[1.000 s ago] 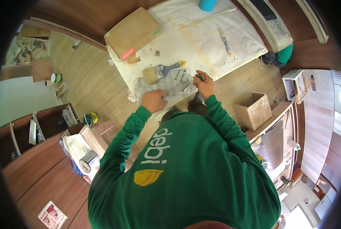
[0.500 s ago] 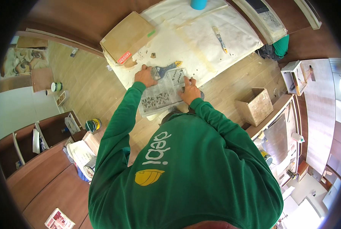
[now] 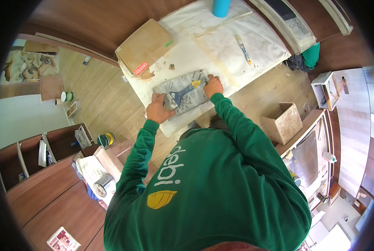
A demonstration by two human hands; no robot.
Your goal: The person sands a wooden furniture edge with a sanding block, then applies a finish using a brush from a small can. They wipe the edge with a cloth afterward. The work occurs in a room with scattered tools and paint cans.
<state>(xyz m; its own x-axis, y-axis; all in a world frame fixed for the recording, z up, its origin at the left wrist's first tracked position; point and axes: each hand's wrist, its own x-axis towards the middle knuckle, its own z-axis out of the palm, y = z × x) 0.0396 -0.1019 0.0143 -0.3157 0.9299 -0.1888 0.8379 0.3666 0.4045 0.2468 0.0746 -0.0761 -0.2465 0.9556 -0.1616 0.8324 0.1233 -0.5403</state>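
Observation:
A newspaper sheet (image 3: 188, 79), smeared by motion, lies on the near edge of the white-covered table (image 3: 212, 50). Across its middle rests a wide paintbrush (image 3: 179, 96) with a blue handle and yellow tip, its bristle end toward the left. My left hand (image 3: 157, 110) grips the paper's left edge beside the bristles, with the thumb reaching inward along the near side. At the right edge, close to the handle tip, my right hand (image 3: 213, 86) has its fingers closed on the paper. A second, narrower brush (image 3: 243, 50) lies farther off to the right.
A cardboard box (image 3: 143, 46) stands at the table's far left, a blue cylinder (image 3: 219, 7) at its far edge. On the floor to the right is an open-topped box (image 3: 282, 122). A paint can (image 3: 105, 140) stands left of my arm, near open shelving (image 3: 32, 154).
The newspaper has shifted away from me. The brush now lies over its middle instead of its far edge. My left hand has come nearer me; the right grips the paper's far right side.

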